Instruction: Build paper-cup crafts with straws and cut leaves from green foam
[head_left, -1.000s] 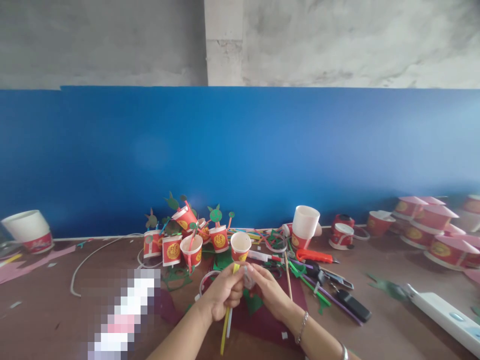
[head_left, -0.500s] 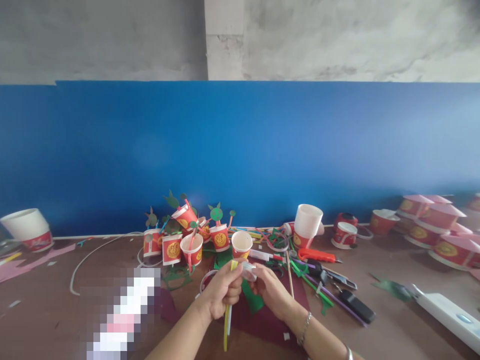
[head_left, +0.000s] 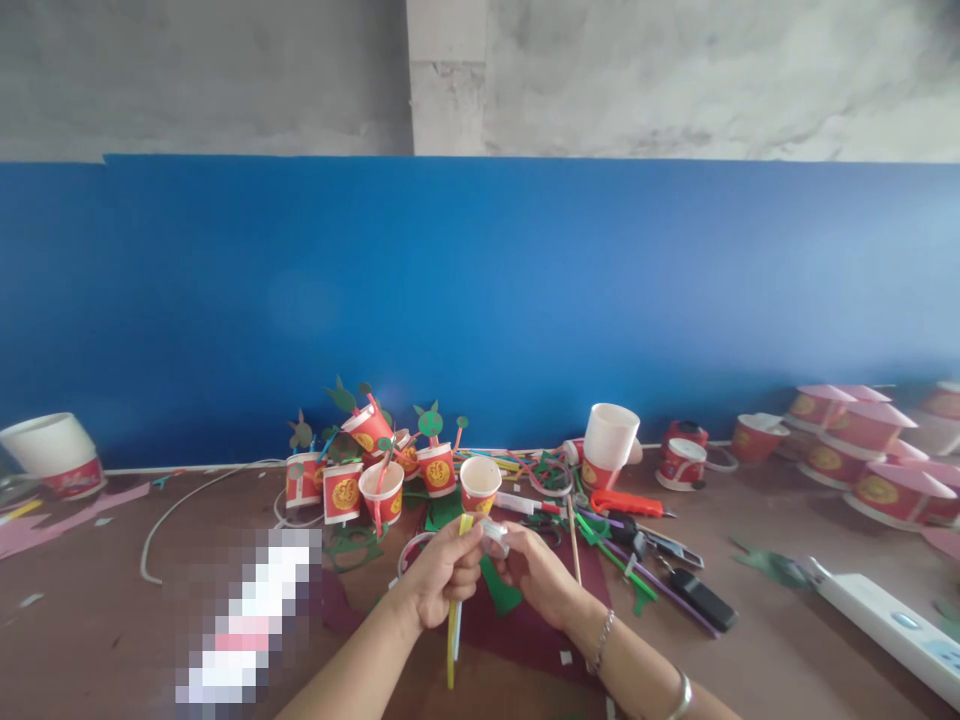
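My left hand (head_left: 448,575) is closed around a yellow straw (head_left: 451,650) and a pale blue straw (head_left: 458,628), which hang below the fist. A small translucent roll, apparently clear tape (head_left: 495,541), sits between the fingertips of both hands. My right hand (head_left: 538,578) pinches its right side, the thumb and fingers bent. Just beyond the hands stands a red and white paper cup (head_left: 480,487). Under them lie a dark maroon sheet (head_left: 517,640) and green paper pieces (head_left: 501,588).
Paper cups with green cut-outs (head_left: 381,495) cluster left of centre. Stacked white cups (head_left: 611,440), an orange cutter (head_left: 628,503), straws and keys with a black fob (head_left: 701,600) lie to the right. A white power strip (head_left: 892,620) and pink-topped cups (head_left: 896,490) are farther right. A blue panel (head_left: 480,300) stands behind.
The view has shifted slightly. Both hands keep nearly the same pose, with the small roll between them turned a little. The straws stay in my left hand.
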